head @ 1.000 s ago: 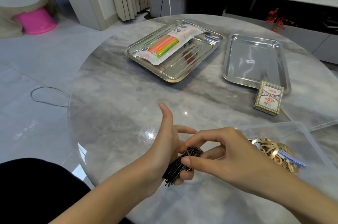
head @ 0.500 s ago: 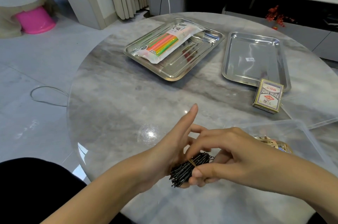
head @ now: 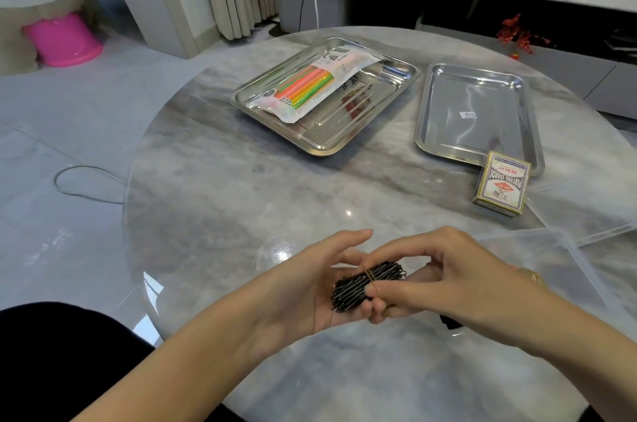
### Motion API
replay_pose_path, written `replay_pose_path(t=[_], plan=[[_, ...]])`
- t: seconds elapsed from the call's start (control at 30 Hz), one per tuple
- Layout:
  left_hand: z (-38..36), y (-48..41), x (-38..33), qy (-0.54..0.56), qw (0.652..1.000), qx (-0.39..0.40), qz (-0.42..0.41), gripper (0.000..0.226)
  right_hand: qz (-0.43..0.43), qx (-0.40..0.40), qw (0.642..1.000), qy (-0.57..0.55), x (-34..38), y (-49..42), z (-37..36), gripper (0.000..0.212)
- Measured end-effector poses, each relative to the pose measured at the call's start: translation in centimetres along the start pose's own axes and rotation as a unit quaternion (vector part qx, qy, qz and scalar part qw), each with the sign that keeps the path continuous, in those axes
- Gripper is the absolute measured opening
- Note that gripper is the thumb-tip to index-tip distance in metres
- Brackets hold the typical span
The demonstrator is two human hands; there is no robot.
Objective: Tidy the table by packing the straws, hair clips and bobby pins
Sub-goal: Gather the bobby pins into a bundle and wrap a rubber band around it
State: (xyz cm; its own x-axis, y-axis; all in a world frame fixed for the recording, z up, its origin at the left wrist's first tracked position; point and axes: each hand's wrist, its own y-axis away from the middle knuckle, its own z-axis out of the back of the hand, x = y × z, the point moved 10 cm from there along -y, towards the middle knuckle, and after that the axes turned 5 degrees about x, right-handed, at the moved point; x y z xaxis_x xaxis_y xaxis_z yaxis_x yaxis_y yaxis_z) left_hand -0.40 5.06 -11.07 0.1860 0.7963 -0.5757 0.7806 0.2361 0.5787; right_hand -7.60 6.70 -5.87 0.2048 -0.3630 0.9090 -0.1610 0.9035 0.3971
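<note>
A bundle of black bobby pins [head: 365, 283] lies across the palm of my left hand [head: 310, 287], with a thin yellow rubber band around its middle. My right hand [head: 444, 278] pinches the bundle at the band with thumb and fingers. Both hands hover over the near part of the round marble table [head: 241, 200]. A sealed pack of coloured straws [head: 310, 85] rests in the left steel tray [head: 310, 142] at the back. The hair clips are mostly hidden behind my right hand, in the clear plastic box [head: 558, 259].
An empty second steel tray [head: 434, 142] sits at the back right. A box of playing cards [head: 501, 183] leans on its near edge. A clear lid [head: 586, 211] lies at the right. A person sits on a pink stool [head: 62, 40] far left.
My left thumb and fingers have lowered and flattened, so the bundle now lies more level in the palm. My right hand has shifted its pinch along the band.
</note>
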Motion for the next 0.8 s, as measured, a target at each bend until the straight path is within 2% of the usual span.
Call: replay_pose_path(t=[0.13, 0.27, 0.43, 0.57, 0.7, 0.8], plan=[[-0.2, -0.4, -1.0, 0.025, 0.997, 0.019, -0.072, 0.036, 0.029, -0.057, 0.998, 0.022, 0.6, 0.1, 1.8, 0.013], [0.1, -0.2, -1.5, 0.01, 0.993, 0.007, -0.116, 0.041, 0.046, -0.068, 0.995, 0.054, 0.7, 0.0, 2.4, 0.012], [-0.5, -0.2, -1.3, 0.036, 0.99, 0.006, -0.137, 0.028, 0.061, -0.076, 0.982, 0.161, 1.4, -0.1, 1.7, 0.011], [-0.3, -0.1, -1.7, 0.1, 0.982, -0.021, -0.157, 0.027, 0.072, -0.13, 0.955, 0.257, 2.0, -0.1, 2.1, 0.013], [0.1, -0.1, -2.2, 0.098, 0.976, -0.045, -0.187, 0.021, 0.086, -0.172, 0.951, 0.242, 2.1, -0.1, 2.4, 0.017], [0.2, -0.4, -2.3, 0.067, 0.978, -0.042, -0.194, 0.015, 0.081, -0.184, 0.963, 0.18, 1.7, -0.1, 2.8, 0.017]])
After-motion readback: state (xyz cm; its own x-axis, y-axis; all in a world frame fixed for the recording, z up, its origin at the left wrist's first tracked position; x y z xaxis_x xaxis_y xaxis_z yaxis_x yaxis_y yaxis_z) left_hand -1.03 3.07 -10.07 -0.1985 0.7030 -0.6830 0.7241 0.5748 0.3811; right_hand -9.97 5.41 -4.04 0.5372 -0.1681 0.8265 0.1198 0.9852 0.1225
